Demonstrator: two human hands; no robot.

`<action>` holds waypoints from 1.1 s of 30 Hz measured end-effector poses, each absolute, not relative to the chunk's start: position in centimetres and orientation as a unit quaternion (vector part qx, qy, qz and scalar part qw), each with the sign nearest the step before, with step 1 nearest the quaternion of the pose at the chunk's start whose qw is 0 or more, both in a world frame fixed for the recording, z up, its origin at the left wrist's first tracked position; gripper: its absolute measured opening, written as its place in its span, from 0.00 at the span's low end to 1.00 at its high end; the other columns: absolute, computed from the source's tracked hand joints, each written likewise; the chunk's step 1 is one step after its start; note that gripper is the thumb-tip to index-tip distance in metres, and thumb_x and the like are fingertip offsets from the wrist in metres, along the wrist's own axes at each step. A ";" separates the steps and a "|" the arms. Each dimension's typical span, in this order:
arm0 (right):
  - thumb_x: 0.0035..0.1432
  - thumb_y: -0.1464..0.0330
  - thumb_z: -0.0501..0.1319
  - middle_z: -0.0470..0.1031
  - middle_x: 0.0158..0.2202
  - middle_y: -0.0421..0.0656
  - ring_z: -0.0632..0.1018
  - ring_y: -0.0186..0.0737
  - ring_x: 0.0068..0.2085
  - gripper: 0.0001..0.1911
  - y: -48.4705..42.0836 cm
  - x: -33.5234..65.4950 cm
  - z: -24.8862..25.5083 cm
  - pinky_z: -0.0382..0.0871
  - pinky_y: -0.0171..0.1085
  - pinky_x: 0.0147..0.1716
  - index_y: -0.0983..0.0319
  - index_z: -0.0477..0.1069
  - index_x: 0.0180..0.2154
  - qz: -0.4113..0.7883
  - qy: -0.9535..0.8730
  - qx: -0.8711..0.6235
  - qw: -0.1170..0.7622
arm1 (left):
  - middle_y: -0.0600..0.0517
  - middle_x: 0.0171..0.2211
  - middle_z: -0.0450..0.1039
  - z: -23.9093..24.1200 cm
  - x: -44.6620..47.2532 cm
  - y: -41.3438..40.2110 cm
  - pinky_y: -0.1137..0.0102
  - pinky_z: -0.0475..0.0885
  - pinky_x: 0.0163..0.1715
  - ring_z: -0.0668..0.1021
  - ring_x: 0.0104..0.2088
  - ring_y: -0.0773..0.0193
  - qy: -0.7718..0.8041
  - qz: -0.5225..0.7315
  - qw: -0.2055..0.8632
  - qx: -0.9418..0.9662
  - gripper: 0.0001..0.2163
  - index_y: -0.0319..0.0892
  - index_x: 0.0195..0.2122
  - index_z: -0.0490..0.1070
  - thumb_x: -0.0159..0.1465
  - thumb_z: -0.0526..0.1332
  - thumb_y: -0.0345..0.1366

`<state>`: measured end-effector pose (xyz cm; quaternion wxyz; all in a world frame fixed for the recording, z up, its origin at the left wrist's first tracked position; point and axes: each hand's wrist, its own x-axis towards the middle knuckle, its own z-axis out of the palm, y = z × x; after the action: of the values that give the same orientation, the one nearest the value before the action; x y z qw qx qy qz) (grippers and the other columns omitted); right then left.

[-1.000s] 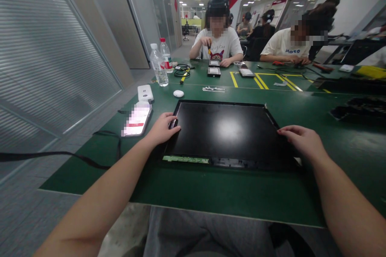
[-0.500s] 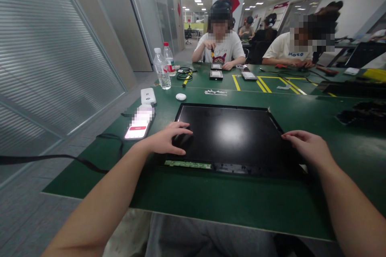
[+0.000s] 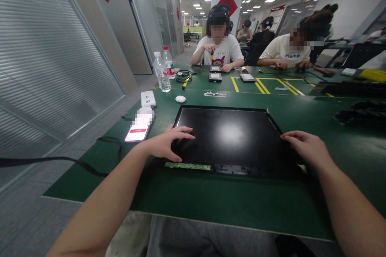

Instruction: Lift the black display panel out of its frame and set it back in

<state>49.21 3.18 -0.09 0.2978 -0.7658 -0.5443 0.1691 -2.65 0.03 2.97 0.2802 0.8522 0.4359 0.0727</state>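
A black LCD screen panel (image 3: 229,136) lies flat on the green table before me, its glossy face up and catching a bright reflection. Along its near edge runs a narrow green circuit board (image 3: 187,166). My left hand (image 3: 169,143) is over the panel's left side, fingers spread and thumb low near the circuit board. Whether those fingertips press on the glass I cannot tell. At the right edge, my right hand (image 3: 307,144) has thumb and index finger pinched on the panel's rim; its other fingers are curled and partly hidden.
A lit phone (image 3: 137,130), white power bank (image 3: 148,99) and white earbud case (image 3: 180,99) lie beyond my left hand. Two water bottles (image 3: 163,74) stand farther back. Across the table, a person (image 3: 218,48) works over hard drives (image 3: 215,77). Dark parts (image 3: 362,112) lie at right.
My left thumb has moved down toward the circuit board, spreading the hand wider. My right hand keeps its pinch at the right edge. The view has tilted slightly.
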 end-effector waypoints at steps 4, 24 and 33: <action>0.47 0.52 0.64 0.82 0.30 0.46 0.79 0.50 0.33 0.18 3.3 49.4 -0.3 0.70 0.47 0.36 0.56 0.84 0.33 0.161 -0.549 -0.764 0.298 | 0.44 0.79 0.55 3.0 -2.6 -0.1 0.38 0.35 0.75 0.57 0.77 0.37 0.435 0.075 0.279 0.853 0.40 0.54 0.71 0.69 0.56 0.77 0.40; 0.48 0.53 0.62 0.84 0.33 0.46 0.81 0.53 0.38 0.15 3.3 49.3 -0.4 0.72 0.49 0.40 0.53 0.82 0.30 0.131 -0.567 -0.757 0.295 | 0.44 0.78 0.54 3.0 -2.6 -0.1 0.40 0.48 0.75 0.59 0.76 0.36 0.424 0.094 0.278 0.857 0.39 0.53 0.69 0.71 0.55 0.76 0.37; 0.45 0.51 0.63 0.85 0.34 0.48 0.80 0.55 0.40 0.19 2.8 48.4 1.0 0.69 0.48 0.41 0.56 0.83 0.32 0.169 -0.530 -0.783 0.277 | 0.39 0.77 0.55 2.2 -2.1 0.0 0.40 0.50 0.75 0.61 0.75 0.36 0.477 0.123 0.248 0.834 0.30 0.48 0.67 0.73 0.65 0.68 0.53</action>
<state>48.39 2.77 0.99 0.2774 -0.7831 -0.5304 0.1689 -2.10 0.01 2.19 0.2483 0.8340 0.4771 0.1227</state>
